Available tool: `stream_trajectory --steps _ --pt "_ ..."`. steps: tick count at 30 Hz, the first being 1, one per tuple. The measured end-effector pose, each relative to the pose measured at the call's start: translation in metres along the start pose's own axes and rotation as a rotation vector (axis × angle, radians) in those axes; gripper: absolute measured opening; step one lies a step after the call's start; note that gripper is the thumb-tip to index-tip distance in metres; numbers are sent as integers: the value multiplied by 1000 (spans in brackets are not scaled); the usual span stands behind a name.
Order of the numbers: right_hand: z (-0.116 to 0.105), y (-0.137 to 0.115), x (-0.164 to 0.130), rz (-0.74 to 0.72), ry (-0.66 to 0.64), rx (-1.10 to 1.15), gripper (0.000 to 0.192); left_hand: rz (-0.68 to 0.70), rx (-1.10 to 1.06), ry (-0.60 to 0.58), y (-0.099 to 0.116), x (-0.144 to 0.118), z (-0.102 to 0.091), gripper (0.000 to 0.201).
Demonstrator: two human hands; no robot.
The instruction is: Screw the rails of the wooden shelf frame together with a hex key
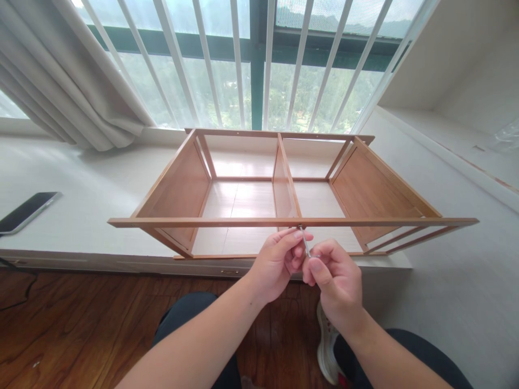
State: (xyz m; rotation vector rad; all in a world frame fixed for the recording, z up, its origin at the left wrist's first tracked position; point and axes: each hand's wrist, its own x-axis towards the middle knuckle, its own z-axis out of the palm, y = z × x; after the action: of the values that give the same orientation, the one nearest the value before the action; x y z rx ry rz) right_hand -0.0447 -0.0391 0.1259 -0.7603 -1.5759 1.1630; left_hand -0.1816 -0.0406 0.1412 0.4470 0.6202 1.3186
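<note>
A brown wooden shelf frame (227, 222) lies on its side on the white window ledge, with a middle panel (286, 178) between its two end panels. An Allen key (305, 241) meets the front rail where that middle panel joins it; the fastener there is too small to make out. My left hand (279, 259) pinches the key's long shaft close to the rail. Closed around the bent lower end of the same key is my right hand (336, 278), whose fingers partly hide it.
On the white ledge (101, 178) at the left lies a phone (28, 212). A grey curtain (68, 70) hangs beside the barred window (219, 65). A wall (458, 227) borders the frame's right side. Below are the wood floor (81, 324) and a shoe (326, 346).
</note>
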Motion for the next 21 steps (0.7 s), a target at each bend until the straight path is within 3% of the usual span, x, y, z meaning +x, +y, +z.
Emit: stream_trajectory --steps 21 --pt "-1 -1 8 -79 -20 -76 17 -1 -15 -10 2 3 -1 22"
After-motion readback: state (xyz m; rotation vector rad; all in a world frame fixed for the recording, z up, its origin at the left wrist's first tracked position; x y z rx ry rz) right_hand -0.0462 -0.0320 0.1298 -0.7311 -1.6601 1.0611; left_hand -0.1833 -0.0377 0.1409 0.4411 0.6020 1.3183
